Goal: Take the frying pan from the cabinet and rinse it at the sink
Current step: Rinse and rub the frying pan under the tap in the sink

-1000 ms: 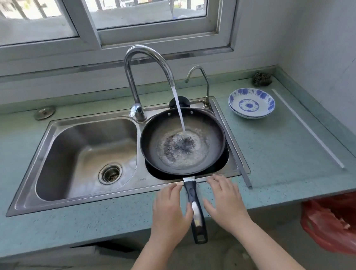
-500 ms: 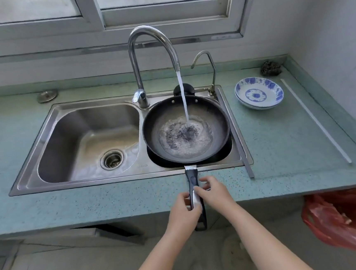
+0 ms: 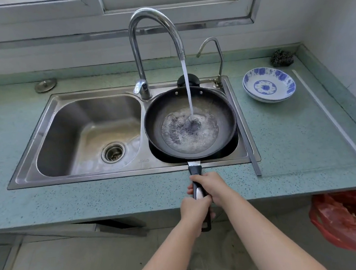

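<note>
Head view is showing both forearms reaching forward from the bottom edge and converging on the handle (image 3: 195,171) of the pan (image 3: 156,123). The right hand (image 3: 212,185) is gripping the handle at about mid-length, knuckles up, fingers wrapping over the top and curling down the left side. The left hand (image 3: 194,211) is clenching the handle just behind it, nearer the end, with the two hands touching. The loop at the handle's tip is poking out below the left hand. Both wrists are lying roughly straight in line with the forearms.

The pan is sitting level over the right basin of the sink (image 3: 62,97), with its handle running out over the front rim and across the counter (image 3: 291,135) toward the person. Whether the pan is resting on the basin edge or being held just above it, I cannot tell. Water (image 3: 187,84) is pouring from the tap (image 3: 151,13) into the pan slightly behind its middle, pooling and frothing over the dark bottom.

Stacked blue-and-white bowls (image 3: 268,86) are standing on the counter to the right of the sink, with a scourer (image 3: 281,58) behind them.
</note>
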{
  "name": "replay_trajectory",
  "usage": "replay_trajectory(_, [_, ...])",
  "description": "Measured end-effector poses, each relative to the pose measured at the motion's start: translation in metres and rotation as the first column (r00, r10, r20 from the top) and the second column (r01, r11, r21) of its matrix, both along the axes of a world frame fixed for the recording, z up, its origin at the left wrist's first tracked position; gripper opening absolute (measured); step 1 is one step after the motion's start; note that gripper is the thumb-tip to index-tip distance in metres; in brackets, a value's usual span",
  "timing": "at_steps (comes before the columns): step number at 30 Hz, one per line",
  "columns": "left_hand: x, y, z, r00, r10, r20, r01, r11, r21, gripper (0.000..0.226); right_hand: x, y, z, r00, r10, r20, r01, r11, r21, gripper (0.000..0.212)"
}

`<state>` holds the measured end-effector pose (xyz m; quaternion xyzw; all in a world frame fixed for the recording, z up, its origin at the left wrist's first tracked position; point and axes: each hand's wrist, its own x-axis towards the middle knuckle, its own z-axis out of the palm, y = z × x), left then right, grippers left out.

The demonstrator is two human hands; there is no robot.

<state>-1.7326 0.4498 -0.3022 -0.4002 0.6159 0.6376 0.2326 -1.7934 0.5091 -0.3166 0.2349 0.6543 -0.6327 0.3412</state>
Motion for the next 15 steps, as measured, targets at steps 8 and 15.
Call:
replay_trajectory(8, [0.0041,0.0069,0.0005,0.997,-0.026,-0.067,0.015,0.987,-0.16,0.009,-0.0069,-0.0047,-0.0047,0.986,-0.046,0.161,0.074,0.983,-0.17,0.024])
replay_trajectory(15, [0.0069,0.0039,-0.0013,0.992,-0.088,-0.092,0.067,0.976,-0.209,0.007,-0.0058,-0.0083,-0.0088,0.978,-0.072,0.198,0.123,0.957,-0.262,0.027])
